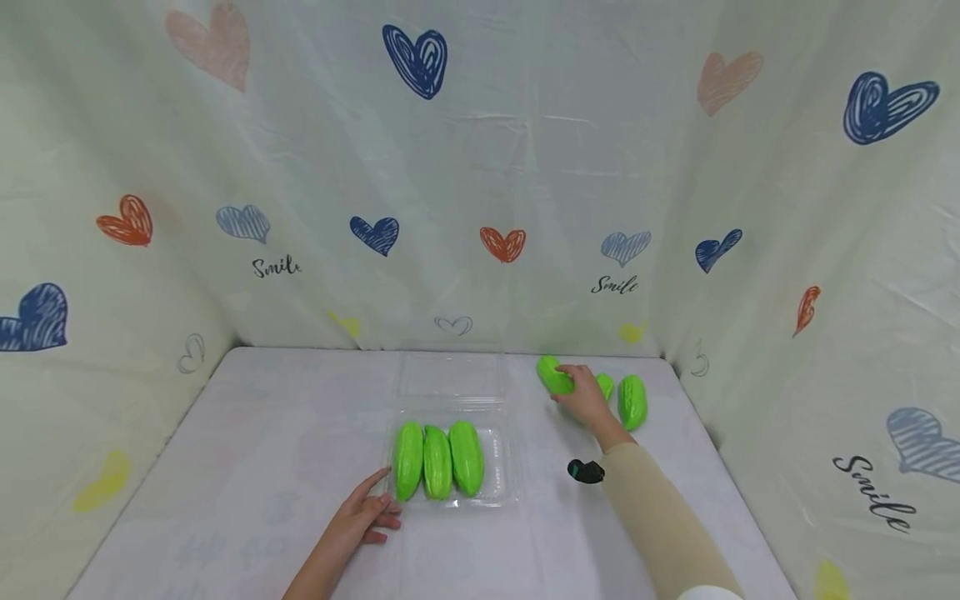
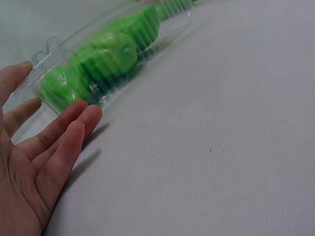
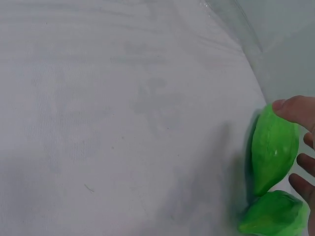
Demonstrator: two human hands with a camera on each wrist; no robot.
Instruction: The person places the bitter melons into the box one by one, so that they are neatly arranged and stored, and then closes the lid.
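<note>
My right hand reaches to the back right of the table and grips a green ridged vegetable, fingers and thumb at its sides. In the right wrist view one fingertip touches the upper end of that vegetable. Another green vegetable lies just below it there. My left hand is at the near left corner of a clear plastic clamshell box, its fingers loosely spread against the edge. Three green vegetables lie side by side in the box's left and middle part.
The box's clear lid lies folded back behind it. Another green vegetable lies right of my right hand, with one partly hidden by the hand. A small black object lies near my right sleeve. Heart-printed curtains enclose the table.
</note>
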